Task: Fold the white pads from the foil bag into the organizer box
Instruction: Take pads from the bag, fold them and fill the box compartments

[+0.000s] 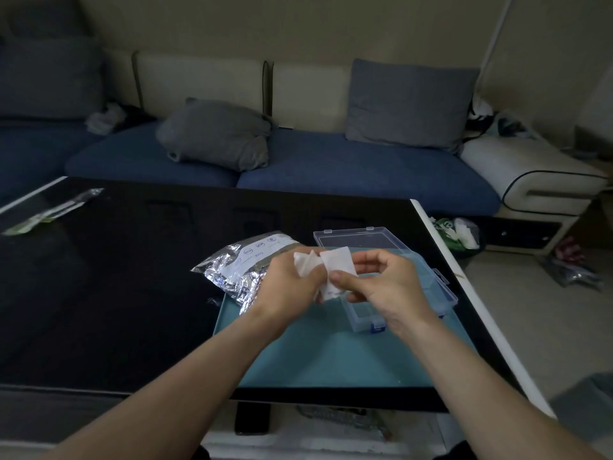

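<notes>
The room is dim and the whole picture reads dark and slightly grainy. The brightest patches are the white pad (336,264) between the hands and the crinkled foil bag (243,265) just left of them, which throws small glints. The black table (109,283) left of the hands reflects faint shapes. Straight lines bow towards the edges, and the forearms nearest the camera look stretched and soft.

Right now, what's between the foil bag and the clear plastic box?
In the head view, the left hand and right hand, holding a white pad above the blue mat, fill the gap between foil bag and box.
</notes>
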Tool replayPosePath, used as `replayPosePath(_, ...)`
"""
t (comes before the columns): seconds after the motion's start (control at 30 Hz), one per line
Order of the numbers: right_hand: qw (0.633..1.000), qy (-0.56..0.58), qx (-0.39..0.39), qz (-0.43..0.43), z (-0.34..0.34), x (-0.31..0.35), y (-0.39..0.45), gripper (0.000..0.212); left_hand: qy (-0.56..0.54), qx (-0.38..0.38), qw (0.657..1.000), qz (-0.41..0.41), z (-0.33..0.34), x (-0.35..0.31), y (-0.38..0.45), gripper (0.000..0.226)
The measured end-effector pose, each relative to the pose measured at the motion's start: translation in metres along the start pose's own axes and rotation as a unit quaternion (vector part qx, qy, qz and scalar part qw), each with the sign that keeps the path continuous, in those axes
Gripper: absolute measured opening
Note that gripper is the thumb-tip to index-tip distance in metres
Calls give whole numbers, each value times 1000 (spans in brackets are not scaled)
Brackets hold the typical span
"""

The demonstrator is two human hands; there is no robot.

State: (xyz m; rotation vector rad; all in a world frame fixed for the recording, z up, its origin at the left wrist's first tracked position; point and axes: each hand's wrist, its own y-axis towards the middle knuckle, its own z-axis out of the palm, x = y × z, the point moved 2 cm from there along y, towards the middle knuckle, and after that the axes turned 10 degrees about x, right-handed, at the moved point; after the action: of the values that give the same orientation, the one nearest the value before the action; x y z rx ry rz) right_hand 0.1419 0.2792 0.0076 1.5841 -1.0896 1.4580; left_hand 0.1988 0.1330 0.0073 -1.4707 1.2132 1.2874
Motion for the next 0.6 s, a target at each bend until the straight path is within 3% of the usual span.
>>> replayPosePath(0.2, 993, -87, 58, 49, -7, 0, 5, 25, -142, 41, 988, -43, 0, -4, -1, 11)
replayPosePath(0.37, 998, 6, 48, 44, -14, 8, 3, 25, -56, 35, 996, -56, -2, 5, 2, 24)
replayPosePath(0.47, 991, 58, 95, 78, -6, 8, -1, 37, -137, 41, 988, -63, 3, 2, 4, 33)
replayPosePath(0.53, 990, 49, 102, 86, 0, 6, -4, 28, -195, 38, 978, -60, 8, 0, 4, 35)
replayPosePath(0.6, 995, 5, 79, 68, 4, 5, -4, 19, -160, 33, 986, -40, 9, 3, 4, 32)
